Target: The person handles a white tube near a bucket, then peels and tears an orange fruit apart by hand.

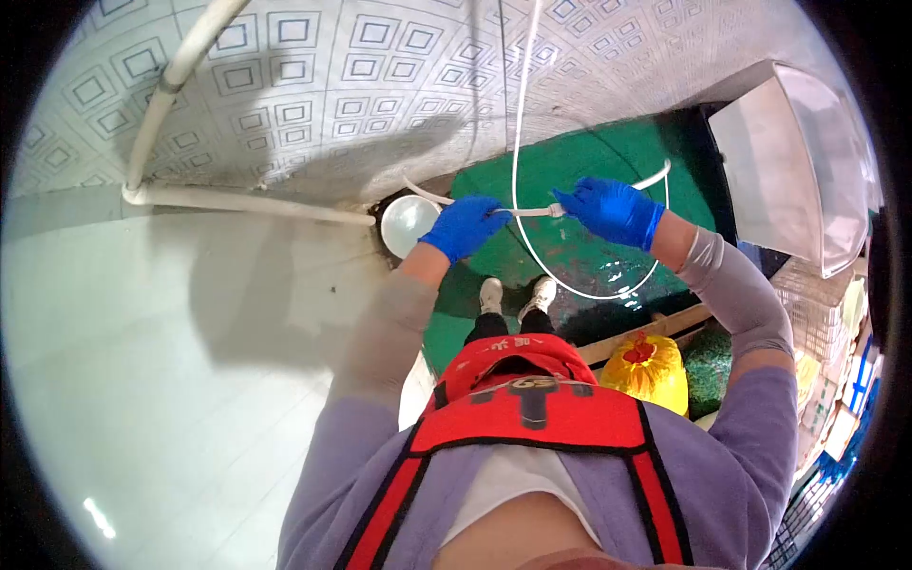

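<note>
Both hands wear blue gloves. My left hand (465, 228) grips one stretch of a white hose (529, 213), its fingers closed around it. A pale fitting (556, 210) on the hose sits beside the fingertips of my right hand (611, 210), which is closed on the hose on the other side. The hose's ends stick out past both hands. A thinner white line (520, 104) hangs from above, passes between my hands and loops (598, 297) low over the green floor, back up to the right end of the hose.
A round white bucket (404, 228) stands beside my left wrist. White pipe (256, 201) runs along the patterned wall (370, 71). A yellow bag (649, 372) tied in red lies right of my feet on the green floor (475, 313). A large white tub (788, 171) leans at right.
</note>
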The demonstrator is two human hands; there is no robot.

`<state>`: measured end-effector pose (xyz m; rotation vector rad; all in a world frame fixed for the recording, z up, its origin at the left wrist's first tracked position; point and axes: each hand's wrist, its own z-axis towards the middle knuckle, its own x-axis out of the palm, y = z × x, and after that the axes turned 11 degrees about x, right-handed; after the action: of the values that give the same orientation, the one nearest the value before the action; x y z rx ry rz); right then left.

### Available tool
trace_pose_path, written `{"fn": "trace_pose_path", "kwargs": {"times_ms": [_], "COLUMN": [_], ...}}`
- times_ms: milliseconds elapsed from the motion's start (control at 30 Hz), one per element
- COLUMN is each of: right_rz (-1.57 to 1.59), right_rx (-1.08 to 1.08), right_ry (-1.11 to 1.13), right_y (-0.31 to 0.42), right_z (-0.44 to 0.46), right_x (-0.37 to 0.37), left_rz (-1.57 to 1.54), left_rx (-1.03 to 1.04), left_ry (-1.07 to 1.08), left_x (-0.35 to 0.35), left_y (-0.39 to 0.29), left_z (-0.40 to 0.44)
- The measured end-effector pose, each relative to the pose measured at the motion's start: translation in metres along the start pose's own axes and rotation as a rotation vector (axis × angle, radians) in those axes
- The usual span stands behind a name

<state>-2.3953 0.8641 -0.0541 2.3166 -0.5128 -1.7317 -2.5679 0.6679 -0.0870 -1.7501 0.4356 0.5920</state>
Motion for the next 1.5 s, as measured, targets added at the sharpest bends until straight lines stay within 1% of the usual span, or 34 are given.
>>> {"fn": "trace_pose_path", "kwargs": {"times_ms": [33, 100, 233, 300, 333, 400, 467, 500, 533, 600, 633, 700, 733, 767, 800, 833, 867, 933, 967, 1033, 1067, 1100, 1133, 1167, 1200, 1233, 1267, 1300, 1333, 1367, 1400, 1433, 1467, 1500], "right_rz": [-0.052, -0.158, -0.155, -0.315, -0.319, -0.038, 0.168, 0.365, 0.559, 0.283, 0.285, 0.274, 0.272, 0.274, 0.271, 0.266, 0.262, 0.255, 0.315, 0.373, 0.454, 0.536, 0.536, 0.338, 0.141, 0.145, 0.197, 0.247, 0.244, 0.145, 0.049, 0.046, 0.138, 0.231], "right_rx": [-0.051, -0.109, -0.067, -0.129, -0.135, -0.149, -0.027, 0.101, 0.231, 0.152, 0.145, 0.020, 0.015, 0.056, 0.098, 0.096, 0.101, 0.100, 0.124, 0.147, 0.142, 0.138, 0.139, 0.138, 0.139, 0.145, 0.143, 0.137, 0.133, 0.085, 0.040, 0.039, 0.098, 0.158], "right_ry": [-0.004, -0.033, 0.020, -0.044, -0.045, -0.128, -0.046, 0.036, 0.119, 0.203, 0.209, 0.287, 0.291, 0.402, 0.507, 0.509, 0.509, 0.508, 0.510, 0.514, 0.465, 0.413, 0.413, 0.345, 0.274, 0.271, 0.181, 0.092, 0.091, 0.043, -0.005, -0.008, 0.024, 0.058], "right_y": [0.000, 0.002, -0.014, -0.018, -0.011, 0.008, 0.048, 0.067, 0.084, 0.109, 0.103, 0.089, 0.094, 0.105, 0.111, 0.115, 0.120, 0.120, 0.114, 0.108, 0.109, 0.108, 0.106, 0.100, 0.095, 0.090, 0.083, 0.076, 0.069, 0.063, 0.063, 0.073, 0.087, 0.097], "right_z": [-0.001, -0.004, 0.003, 0.006, 0.010, 0.022, 0.047, 0.064, 0.082, 0.113, 0.128, 0.160, 0.157, 0.148, 0.143, 0.143, 0.141, 0.148, 0.157, 0.162, 0.160, 0.159, 0.159, 0.161, 0.159, 0.152, 0.142, 0.132, 0.125, 0.119, 0.113, 0.105, 0.090, 0.079], "right_x": [-0.001, -0.005, 0.009, 0.011, 0.007, 0.000, -0.014, -0.010, -0.002, 0.023, 0.048, 0.086, 0.080, 0.065, 0.051, 0.043, 0.038, 0.041, 0.047, 0.055, 0.055, 0.055, 0.051, 0.043, 0.037, 0.032, 0.028, 0.027, 0.029, 0.033, 0.037, 0.027, 0.009, -0.001], "left_rz": [0.002, -0.004, 0.042, 0.151, 0.152, 0.076, 0.091, 0.102, 0.105, 0.548, 0.547, 0.357, 0.260, 0.253, 0.372, 0.493, 0.489, 0.278, 0.279, 0.256, 0.254, 0.066, -0.120, -0.119, -0.330, -0.544, -0.843, -1.083, -1.315, -1.932, -2.060, -2.163, -2.163, -2.087], "left_rx": [-0.004, 0.088, 0.010, 0.050, 0.048, -0.047, -0.008, 0.032, 0.027, -0.145, -0.153, -0.042, 0.013, 0.004, 0.067, 0.131, 0.127, 0.177, 0.175, 0.098, 0.096, 0.093, 0.090, 0.091, 0.035, -0.023, -0.207, -0.214, -0.204, -0.061, -0.057, 0.105, 0.107, 0.071], "left_ry": [-0.004, -0.128, -0.136, -0.196, -0.203, -0.247, -0.221, -0.181, -0.183, 0.037, 0.037, -0.092, -0.158, -0.160, -0.229, -0.297, -0.297, -0.349, -0.350, -0.193, -0.194, -0.224, -0.253, -0.250, -0.486, -0.719, -0.724, -0.860, -1.013, -1.073, -1.150, -1.059, -1.059, -1.037], "left_x": [0.002, 0.010, 0.030, 0.036, 0.037, 0.037, 0.048, 0.055, 0.055, 0.047, 0.053, 0.075, 0.083, 0.091, 0.096, 0.101, 0.109, 0.118, 0.101, 0.066, 0.058, 0.052, 0.047, 0.052, 0.064, 0.065, 0.034, 0.026, 0.017, 0.004, -0.016, -0.017, -0.024, -0.030], "left_y": [0.002, 0.003, 0.003, 0.004, 0.002, -0.004, 0.005, 0.008, -0.003, -0.028, -0.021, 0.012, 0.022, 0.025, 0.026, 0.029, 0.034, 0.046, 0.031, 0.001, -0.004, -0.009, -0.009, 0.003, 0.025, 0.041, 0.041, 0.066, 0.092, 0.133, 0.134, 0.172, 0.184, 0.193], "left_z": [-0.001, -0.002, -0.004, -0.005, -0.005, -0.004, 0.003, 0.005, 0.008, 0.013, 0.009, 0.001, -0.003, -0.008, -0.009, -0.008, -0.007, -0.004, -0.008, -0.020, -0.027, -0.035, -0.043, -0.052, -0.062, -0.073, -0.085, -0.087, -0.090, -0.098, -0.100, -0.105, -0.103, -0.101]}}
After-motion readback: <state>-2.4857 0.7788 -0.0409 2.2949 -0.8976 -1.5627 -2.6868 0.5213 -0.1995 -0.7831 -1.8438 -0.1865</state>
